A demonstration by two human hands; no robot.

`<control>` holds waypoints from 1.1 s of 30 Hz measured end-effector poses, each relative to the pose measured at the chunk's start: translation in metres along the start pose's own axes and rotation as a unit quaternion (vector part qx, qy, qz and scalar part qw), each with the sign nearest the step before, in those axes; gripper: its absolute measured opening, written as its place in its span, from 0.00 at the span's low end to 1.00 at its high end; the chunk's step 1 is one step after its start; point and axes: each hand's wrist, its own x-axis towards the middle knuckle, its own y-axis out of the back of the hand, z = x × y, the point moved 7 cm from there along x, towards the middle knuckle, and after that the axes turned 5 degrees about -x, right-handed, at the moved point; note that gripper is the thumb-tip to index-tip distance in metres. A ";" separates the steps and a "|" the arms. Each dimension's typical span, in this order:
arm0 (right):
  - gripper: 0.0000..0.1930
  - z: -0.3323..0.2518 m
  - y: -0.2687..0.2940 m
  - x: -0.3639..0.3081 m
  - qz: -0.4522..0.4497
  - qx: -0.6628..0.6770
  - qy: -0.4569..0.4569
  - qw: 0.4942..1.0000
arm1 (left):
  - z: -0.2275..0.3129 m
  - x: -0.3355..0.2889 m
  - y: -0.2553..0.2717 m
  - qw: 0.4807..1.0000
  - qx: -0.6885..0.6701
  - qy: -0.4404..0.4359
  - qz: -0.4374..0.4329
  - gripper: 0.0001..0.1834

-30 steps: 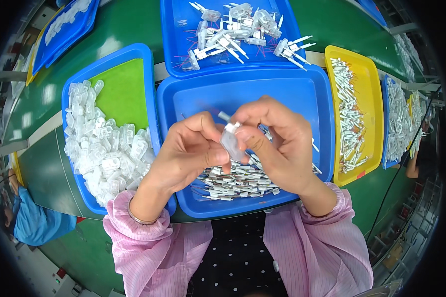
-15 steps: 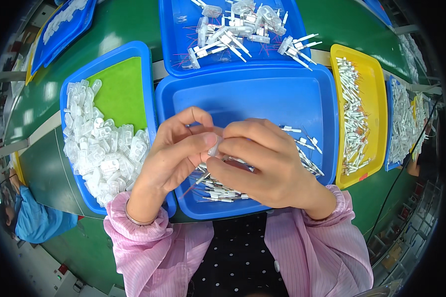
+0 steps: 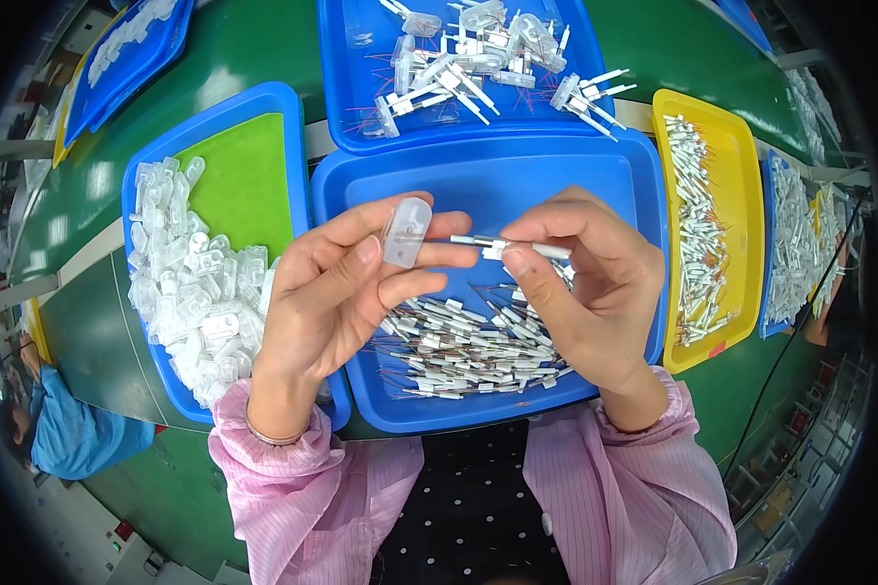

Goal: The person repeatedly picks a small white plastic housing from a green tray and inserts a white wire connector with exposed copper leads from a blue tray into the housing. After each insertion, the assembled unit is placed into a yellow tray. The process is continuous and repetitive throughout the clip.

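Note:
My left hand (image 3: 337, 283) holds up a translucent plastic housing (image 3: 407, 232), rounded at one end, between thumb and fingers. Facing it, my right hand (image 3: 590, 283) pinches a slim white stick-like part with a metal pin end (image 3: 498, 246). The pin end points left toward the housing; the two parts are apart. Both hands hover over a blue tray (image 3: 380, 171). A pile of similar white parts with thin wires (image 3: 458, 351) lies in its near half.
At left, a blue tray (image 3: 298, 136) with a green liner holds many clear housings (image 3: 205, 302). Beyond, another blue tray (image 3: 356, 93) carries housings with white sticks attached (image 3: 458, 68). A yellow tray (image 3: 741, 195) of white sticks is at right. Someone in blue (image 3: 83, 424) is far left.
My hands have drawn apart. The housing now shows in my left fingers, and a white stick-like part shows in my right fingers. The pile below is more exposed.

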 end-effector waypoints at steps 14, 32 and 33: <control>0.08 -0.018 0.001 0.001 0.004 -0.152 0.105 0.983 | 0.002 -0.002 -0.001 0.997 0.033 -0.068 -0.028 0.22; 0.05 -0.007 -0.011 -0.001 -0.087 -0.155 0.080 0.981 | 0.000 -0.006 -0.001 0.965 0.230 -0.126 0.008 0.20; 0.05 -0.006 -0.012 -0.001 -0.090 -0.140 0.074 0.983 | -0.001 -0.005 -0.003 0.966 0.220 -0.134 -0.003 0.19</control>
